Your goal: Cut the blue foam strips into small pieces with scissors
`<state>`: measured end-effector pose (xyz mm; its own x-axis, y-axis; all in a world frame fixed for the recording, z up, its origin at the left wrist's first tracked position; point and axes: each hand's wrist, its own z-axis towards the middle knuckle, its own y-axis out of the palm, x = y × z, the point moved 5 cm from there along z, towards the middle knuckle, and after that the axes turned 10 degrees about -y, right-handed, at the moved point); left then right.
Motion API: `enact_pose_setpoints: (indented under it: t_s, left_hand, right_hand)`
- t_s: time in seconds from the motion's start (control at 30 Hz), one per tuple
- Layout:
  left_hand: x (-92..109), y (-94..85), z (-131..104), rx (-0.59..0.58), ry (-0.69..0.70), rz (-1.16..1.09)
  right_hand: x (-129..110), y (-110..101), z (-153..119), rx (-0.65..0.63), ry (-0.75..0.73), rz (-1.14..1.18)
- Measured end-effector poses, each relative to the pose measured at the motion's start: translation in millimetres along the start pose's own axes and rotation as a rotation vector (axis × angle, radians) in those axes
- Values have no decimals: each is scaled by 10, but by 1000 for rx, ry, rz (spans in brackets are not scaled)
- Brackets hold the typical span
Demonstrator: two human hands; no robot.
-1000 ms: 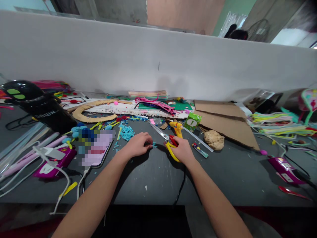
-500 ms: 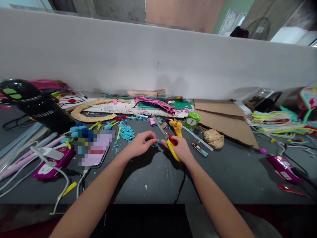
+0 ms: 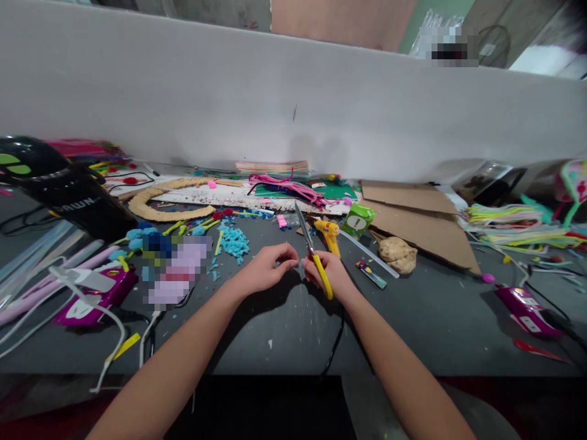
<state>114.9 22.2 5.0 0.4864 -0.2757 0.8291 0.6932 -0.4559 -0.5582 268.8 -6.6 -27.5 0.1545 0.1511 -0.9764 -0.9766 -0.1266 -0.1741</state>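
My right hand (image 3: 331, 274) is closed on a pair of scissors (image 3: 324, 278) with yellow handles. Their metal blades point up and away from me and look closed. Close by on the left, my left hand (image 3: 270, 267) has its thumb and fingers pinched together. A tiny blue bit shows between the fingertips of both hands; I cannot make out which hand has it. Left of my left hand lies a loose pile of light blue cut pieces (image 3: 235, 242) on the dark grey table (image 3: 266, 330).
Behind the scissors are a yellow glue gun (image 3: 329, 231) and a green box (image 3: 358, 220). A tan lump (image 3: 398, 255) and cardboard (image 3: 422, 229) lie to the right. On the left stand a black tumbler (image 3: 73, 189), a phone (image 3: 181, 272) and a purple power strip (image 3: 98, 296) with white cables.
The scissors have swung upright in my right hand, their blades now pointing away from me. My hands have come slightly closer together. The view has shifted a little.
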Motion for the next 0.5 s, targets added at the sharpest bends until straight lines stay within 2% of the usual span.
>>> enact_pose_setpoints:
  t_s: [0.27, 0.5]
  left_hand:
    - [0, -39, 3, 50, 6, -8]
    - [17, 10, -3, 80, 13, -40]
  right_hand:
    - [16, -9, 11, 11, 44, 22]
    - [12, 1, 9, 10, 53, 51]
